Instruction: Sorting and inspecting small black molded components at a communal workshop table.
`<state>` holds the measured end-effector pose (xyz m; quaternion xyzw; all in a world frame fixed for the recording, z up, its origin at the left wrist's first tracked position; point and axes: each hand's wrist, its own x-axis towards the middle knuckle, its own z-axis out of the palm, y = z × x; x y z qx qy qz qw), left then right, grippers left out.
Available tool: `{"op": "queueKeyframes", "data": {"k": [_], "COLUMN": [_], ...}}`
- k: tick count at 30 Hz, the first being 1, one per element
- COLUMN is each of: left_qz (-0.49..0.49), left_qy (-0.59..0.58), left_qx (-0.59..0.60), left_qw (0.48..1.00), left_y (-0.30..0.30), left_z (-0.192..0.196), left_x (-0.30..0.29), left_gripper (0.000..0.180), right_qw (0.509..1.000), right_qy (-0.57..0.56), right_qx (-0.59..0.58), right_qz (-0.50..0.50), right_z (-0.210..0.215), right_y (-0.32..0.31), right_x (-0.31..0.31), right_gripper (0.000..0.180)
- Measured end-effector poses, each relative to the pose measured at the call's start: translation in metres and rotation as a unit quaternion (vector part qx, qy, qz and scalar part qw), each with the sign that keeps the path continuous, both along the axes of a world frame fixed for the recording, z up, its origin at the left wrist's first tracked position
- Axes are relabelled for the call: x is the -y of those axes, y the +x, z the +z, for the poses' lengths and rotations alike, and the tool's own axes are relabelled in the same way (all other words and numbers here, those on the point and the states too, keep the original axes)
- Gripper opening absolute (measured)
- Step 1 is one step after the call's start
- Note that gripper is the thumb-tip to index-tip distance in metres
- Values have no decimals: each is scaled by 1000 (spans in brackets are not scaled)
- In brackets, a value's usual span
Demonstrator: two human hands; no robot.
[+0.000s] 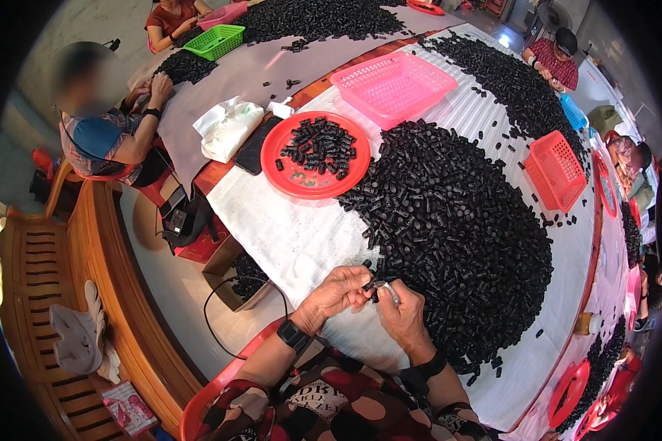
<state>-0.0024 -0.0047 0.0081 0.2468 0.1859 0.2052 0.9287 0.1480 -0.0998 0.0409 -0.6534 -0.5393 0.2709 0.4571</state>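
Left hand (340,289): curled at the near edge of the tabletop (287,235), fingertips pinched on a small black plastic cap (370,284), apparently steadying it for the other hand.
Right hand (403,312): closed around a thin silvery tool (391,291) whose tip met the cap, both hands touching so the work sat close under the eyes.
Heap of black caps (456,220): spread just beyond the hands, touching distance, likely so the next piece was a short reach.
Red round tray (294,176): farther out to the left of the hands, holding a small separate batch of caps.
Pink basket (393,87): beyond the tray, empty.
Red basket (554,170): far right, past the heap.
Other people: seated well beyond, at their own heaps.
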Motion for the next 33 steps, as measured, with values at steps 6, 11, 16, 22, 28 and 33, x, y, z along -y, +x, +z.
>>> {"op": "queueKeyframes", "data": {"k": [6, 11, 16, 22, 28, 33], "left_qz": [0, -7, -12, -9, -10, -11], "left_qy": [-2, -1, -2, -8, -3, 9], "left_qx": [1, 22, 20, 5, -3, -5], "left_qw": [1000, 1000, 1000, 1000, 1000, 1000], "left_y": [0, 1, 1, 1, 1, 1], "left_z": [2, -5, -4, 1, 0, 0], "left_x": [0, 0, 0, -1, 0, 0], "left_gripper": [20, 18, 18, 21, 22, 23], "right_qw": [1000, 999, 1000, 1000, 999, 998], "right_qy": [5, 12, 10, 19, 24, 28], "right_qx": [3, 22, 21, 7, 45, 50], "right_qz": [10, 20, 18, 3, 16, 20], "right_z": [1, 1, -2, -1, -8, -5], "right_y": [0, 1, 1, 0, 0, 0], "right_x": [-1, -1, 0, -1, 1, 0], "right_gripper": [19, 19, 20, 20, 20, 21]}}
